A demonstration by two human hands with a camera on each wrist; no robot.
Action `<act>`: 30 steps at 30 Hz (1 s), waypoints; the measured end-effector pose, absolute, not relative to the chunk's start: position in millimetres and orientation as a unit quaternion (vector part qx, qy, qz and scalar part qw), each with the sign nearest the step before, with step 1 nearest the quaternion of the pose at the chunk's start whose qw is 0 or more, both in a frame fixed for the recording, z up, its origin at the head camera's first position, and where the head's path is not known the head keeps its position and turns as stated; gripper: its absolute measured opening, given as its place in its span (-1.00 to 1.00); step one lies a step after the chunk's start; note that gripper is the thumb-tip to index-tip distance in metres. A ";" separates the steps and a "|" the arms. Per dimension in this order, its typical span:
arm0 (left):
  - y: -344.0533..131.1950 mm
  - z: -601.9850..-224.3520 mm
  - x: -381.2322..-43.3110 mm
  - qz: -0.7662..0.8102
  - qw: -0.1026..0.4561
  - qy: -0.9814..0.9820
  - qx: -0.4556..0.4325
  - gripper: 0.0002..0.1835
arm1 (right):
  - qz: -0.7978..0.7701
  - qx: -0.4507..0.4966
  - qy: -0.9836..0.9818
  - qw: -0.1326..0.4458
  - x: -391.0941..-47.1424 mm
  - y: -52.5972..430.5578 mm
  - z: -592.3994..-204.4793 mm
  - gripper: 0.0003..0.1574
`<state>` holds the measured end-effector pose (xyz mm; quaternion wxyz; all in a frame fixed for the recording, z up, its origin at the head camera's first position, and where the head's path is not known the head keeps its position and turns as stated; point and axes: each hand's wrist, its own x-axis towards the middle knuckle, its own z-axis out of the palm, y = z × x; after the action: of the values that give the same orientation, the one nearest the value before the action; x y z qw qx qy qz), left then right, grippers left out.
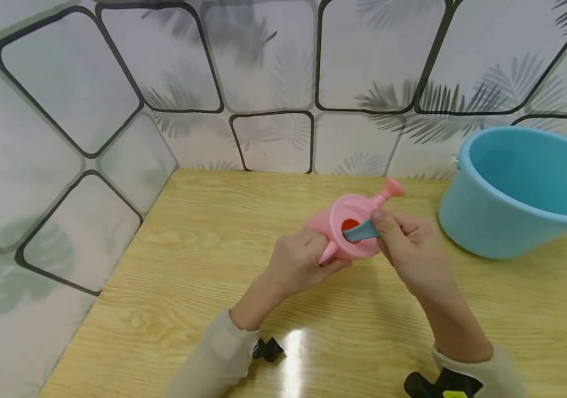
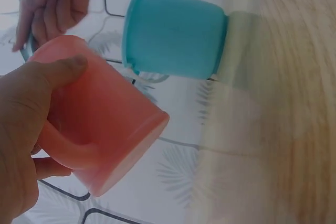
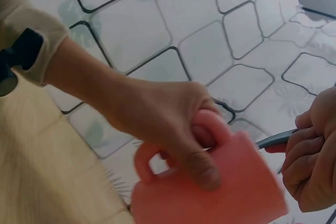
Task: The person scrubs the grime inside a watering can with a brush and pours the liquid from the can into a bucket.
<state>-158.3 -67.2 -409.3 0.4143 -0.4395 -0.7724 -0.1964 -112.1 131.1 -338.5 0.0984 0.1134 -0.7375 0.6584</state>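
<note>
My left hand (image 1: 305, 260) grips the handle of a pink toy watering can (image 1: 320, 221), its thumb lying along the can's side in the left wrist view. The can (image 2: 115, 114) is tilted above the table, its opening toward my right hand and its spout pointing to the back right. My right hand (image 1: 412, 249) pinches a blue-grey handle-like piece (image 1: 363, 231) whose far end reaches into the can's opening. Something red (image 1: 350, 225) shows inside the opening. Whether it joins the blue-grey piece I cannot tell, and the inner end is hidden.
A light-blue bucket (image 1: 492, 221) stands upright on the wooden table (image 1: 203, 232), right of my hands near the back wall. Patterned wall covering (image 1: 273, 141) borders the table at the back and left. Dark wrist devices (image 1: 268, 350) sit by both sleeves.
</note>
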 end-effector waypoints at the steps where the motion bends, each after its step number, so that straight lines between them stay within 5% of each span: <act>1: -67.6 -408.2 -157.9 -0.197 0.418 -0.771 -0.438 -0.41 | 0.650 0.114 -0.746 0.092 -112.6 128.5 -339.6 -0.60; 30: -75.1 -398.0 -158.4 -0.189 0.419 -0.756 -0.466 -0.40 | 0.691 0.214 -0.684 0.096 -105.5 143.8 -330.5 -0.64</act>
<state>-158.4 -75.1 -398.0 0.4195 -0.4656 -0.7560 -0.1890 -105.5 143.8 -330.5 0.0956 0.2140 -0.6838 0.6910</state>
